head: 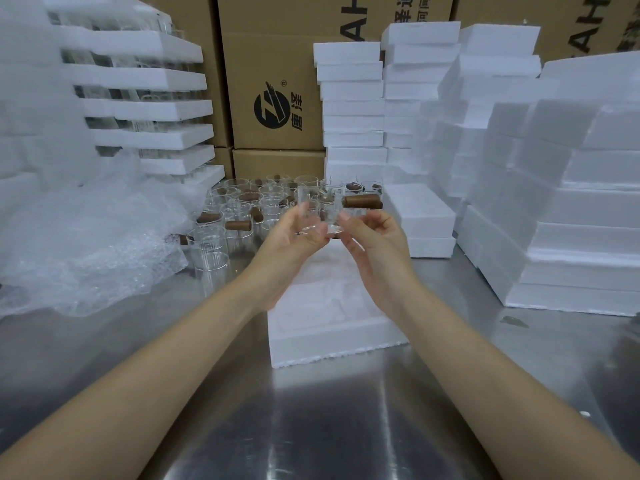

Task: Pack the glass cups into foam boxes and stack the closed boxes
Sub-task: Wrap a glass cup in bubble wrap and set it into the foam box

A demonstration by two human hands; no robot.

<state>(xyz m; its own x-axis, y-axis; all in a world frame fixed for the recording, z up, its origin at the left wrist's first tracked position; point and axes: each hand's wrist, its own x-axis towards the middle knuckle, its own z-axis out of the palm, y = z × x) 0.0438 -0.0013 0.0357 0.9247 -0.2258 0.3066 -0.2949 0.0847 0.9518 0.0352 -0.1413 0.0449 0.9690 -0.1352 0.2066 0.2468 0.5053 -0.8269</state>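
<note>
Gripping a glass cup [320, 213] with left hand [291, 237] and right hand [372, 245], fingers curled, over an open foam box [332, 341], a person has many loose cups [242, 202] waiting beyond the fingertips, beside stacked boxes [554, 209].

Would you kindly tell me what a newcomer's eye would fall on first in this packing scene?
The left hand and right hand hold a glass cup with a brown handle at the centre, above an open foam box on the metal table. Behind it stand many more cups, and white foam boxes tower in stacks on the right.
</note>
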